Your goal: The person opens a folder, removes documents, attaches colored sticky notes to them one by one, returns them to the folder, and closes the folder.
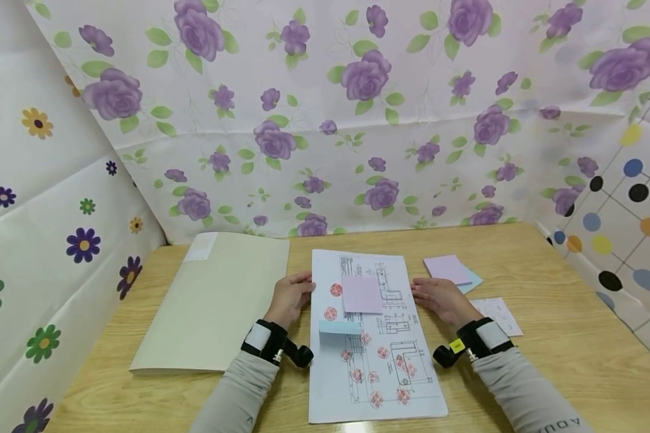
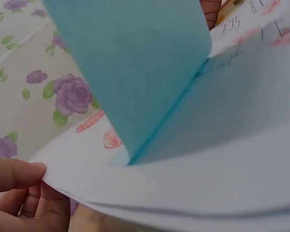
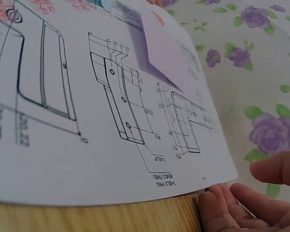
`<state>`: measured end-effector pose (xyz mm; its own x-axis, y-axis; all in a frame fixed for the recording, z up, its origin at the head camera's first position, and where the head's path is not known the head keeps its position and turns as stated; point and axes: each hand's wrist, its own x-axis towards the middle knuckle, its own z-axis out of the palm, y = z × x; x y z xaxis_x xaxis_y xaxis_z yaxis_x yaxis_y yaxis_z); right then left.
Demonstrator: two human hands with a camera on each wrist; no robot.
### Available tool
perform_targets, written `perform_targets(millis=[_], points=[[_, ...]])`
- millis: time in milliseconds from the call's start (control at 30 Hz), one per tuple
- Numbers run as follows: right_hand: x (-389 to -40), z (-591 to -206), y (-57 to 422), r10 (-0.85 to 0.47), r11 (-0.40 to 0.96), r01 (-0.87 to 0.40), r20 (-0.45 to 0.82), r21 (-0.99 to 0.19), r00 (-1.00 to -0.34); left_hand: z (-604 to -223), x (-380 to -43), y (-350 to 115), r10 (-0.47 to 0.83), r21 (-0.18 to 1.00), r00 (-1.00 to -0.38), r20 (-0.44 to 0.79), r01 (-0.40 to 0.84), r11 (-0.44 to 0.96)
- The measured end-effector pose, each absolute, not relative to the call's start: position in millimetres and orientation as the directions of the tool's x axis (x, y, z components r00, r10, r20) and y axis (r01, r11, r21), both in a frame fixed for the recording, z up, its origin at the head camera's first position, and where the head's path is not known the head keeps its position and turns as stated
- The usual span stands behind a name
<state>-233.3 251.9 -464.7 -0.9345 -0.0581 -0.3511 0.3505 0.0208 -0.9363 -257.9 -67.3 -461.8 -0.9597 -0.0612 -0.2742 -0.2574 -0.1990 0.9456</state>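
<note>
A stack of printed technical drawing sheets (image 1: 376,376), dotted with red stamps, lies in front of me. A purple sticky note (image 1: 362,294) and a blue sticky note (image 1: 340,327) are stuck on its top sheet; the blue one stands up in the left wrist view. My left hand (image 1: 290,299) pinches the left edge of the sheets, thumb at the rim and curled fingers below. At the right edge, my right hand (image 1: 443,299) touches the sheets with its fingertips. Its thumb (image 3: 275,166) stays apart from the paper.
A cream folder (image 1: 222,304) with a white label lies on the left of the wooden table (image 1: 569,337). To the right are purple sticky notes (image 1: 445,269) over blue ones (image 1: 473,280), and a small printed sheet (image 1: 499,315). Flowered cloth (image 1: 325,150) hangs behind.
</note>
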Motion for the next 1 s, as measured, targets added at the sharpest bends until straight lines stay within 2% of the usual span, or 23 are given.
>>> perform_targets(millis=[233,633,1000], points=[[-232.7,-466.6,252.8,-0.042,0.082,0.288,-0.292,-0.954,-0.955,-455.6,-255.0,-65.3,-0.039,0.958,-0.979,-0.201,-0.188,-0.217],[-230.0,-469.1,252.4,-0.078,0.184,0.347,-0.366,-0.920,-0.927,-449.6,-252.9,-65.6,-0.065,0.939,-0.976,-0.209,-0.182,-0.292],[-227.3,-469.7,253.1,-0.081,0.197,0.348,-0.369,-0.917,-0.926,-449.3,-255.3,-68.2,-0.096,0.933,-0.972,-0.216,-0.176,-0.314]])
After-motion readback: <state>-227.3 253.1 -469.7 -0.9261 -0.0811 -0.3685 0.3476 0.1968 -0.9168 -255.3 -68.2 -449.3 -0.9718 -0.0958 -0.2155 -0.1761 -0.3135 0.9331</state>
